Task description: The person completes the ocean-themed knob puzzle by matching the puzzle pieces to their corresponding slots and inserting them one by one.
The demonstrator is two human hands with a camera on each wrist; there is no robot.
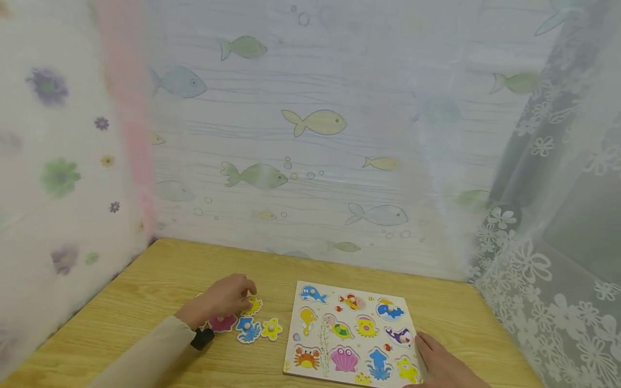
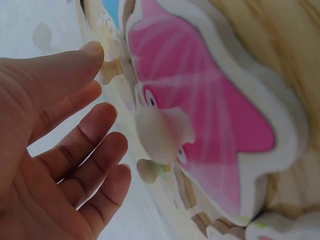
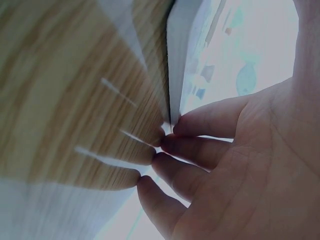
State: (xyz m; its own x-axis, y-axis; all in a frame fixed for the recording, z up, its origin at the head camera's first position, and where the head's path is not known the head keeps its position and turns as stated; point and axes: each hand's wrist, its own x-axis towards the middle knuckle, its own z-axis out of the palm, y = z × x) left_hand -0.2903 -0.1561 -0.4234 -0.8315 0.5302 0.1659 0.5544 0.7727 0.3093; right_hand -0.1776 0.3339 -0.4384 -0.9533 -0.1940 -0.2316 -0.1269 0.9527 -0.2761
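My left hand [image 1: 220,296] hovers over a cluster of knobbed puzzle pieces at the left. In the left wrist view its fingers are spread and loosely bent, with nothing seen between them. Closest to it are a yellow octopus piece [image 1: 252,305] and a pink shell piece [image 2: 215,95], which has a round knob. Beside these lie a blue squid piece [image 1: 248,330] and a yellow star piece [image 1: 271,328]. At the sea-animal puzzle board [image 1: 320,286], my right hand [image 1: 443,364] touches the right edge; its fingertips rest against the board's side and the table.
Knobbed dolphin [image 1: 312,293], red fish [image 1: 352,302], blue whale [image 1: 390,310] and killer whale [image 1: 400,337] pieces sit in the board. The wooden table [image 1: 204,256] meets a fish-print curtain [image 1: 310,161] behind and a flowered curtain [image 1: 53,161] at left.
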